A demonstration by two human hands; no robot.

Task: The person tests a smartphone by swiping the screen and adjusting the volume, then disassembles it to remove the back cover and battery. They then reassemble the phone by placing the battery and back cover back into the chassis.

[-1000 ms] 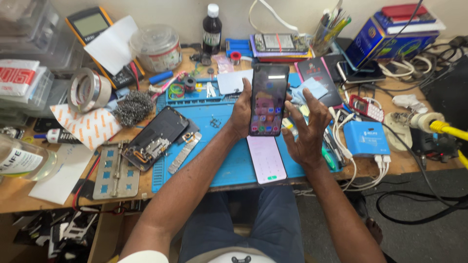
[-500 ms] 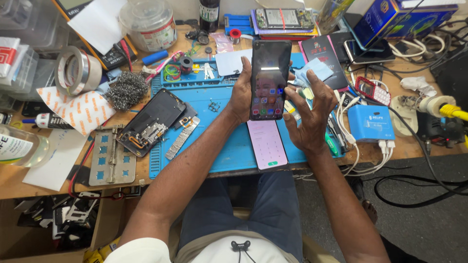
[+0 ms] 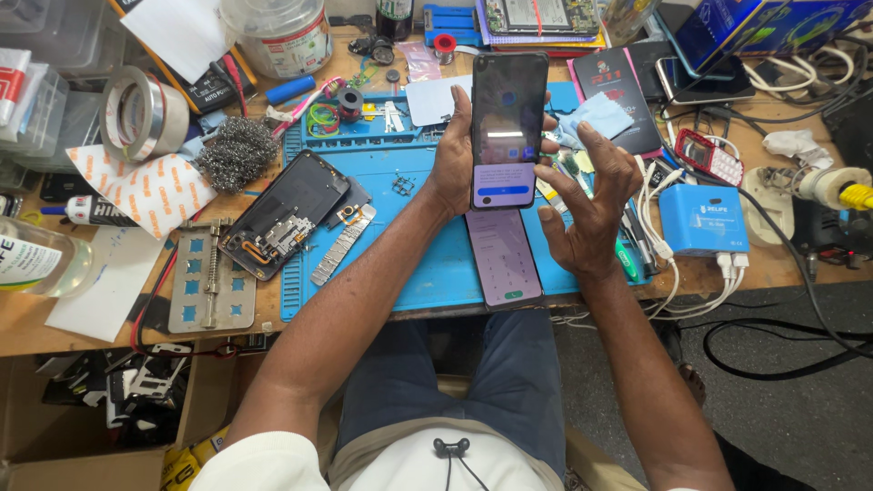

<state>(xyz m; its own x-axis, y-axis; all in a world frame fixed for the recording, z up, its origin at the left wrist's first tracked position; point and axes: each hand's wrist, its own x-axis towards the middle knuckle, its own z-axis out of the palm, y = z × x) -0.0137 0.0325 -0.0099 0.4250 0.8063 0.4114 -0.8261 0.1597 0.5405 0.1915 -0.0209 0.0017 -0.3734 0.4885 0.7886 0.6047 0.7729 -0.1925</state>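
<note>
A: Bench, L to R?
B: Wood bench (image 3: 27,318): tape roll (image 3: 134,112) far left, steel wool (image 3: 235,152), opened phone (image 3: 284,213) on blue mat (image 3: 427,264), blue charger box (image 3: 702,218) right.
A: Hands?
B: Left hand (image 3: 455,164) wrapped round upright phone (image 3: 507,127), mid-mat. Right hand (image 3: 591,205) spread, fingers loose, just beside it. 2nd phone (image 3: 503,259) flat beneath.
A: Change?
B: Held screen went from bright to mostly dark.
A: Containers?
B: Clear tub (image 3: 277,35) far left, lid on; contents unclear.

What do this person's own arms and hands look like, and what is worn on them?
Both arms are bare from upper arm to fingertips. The left hand and right hand show no gloves, rings or watch. A white short sleeve covers the left shoulder; no cables or markings.
</note>
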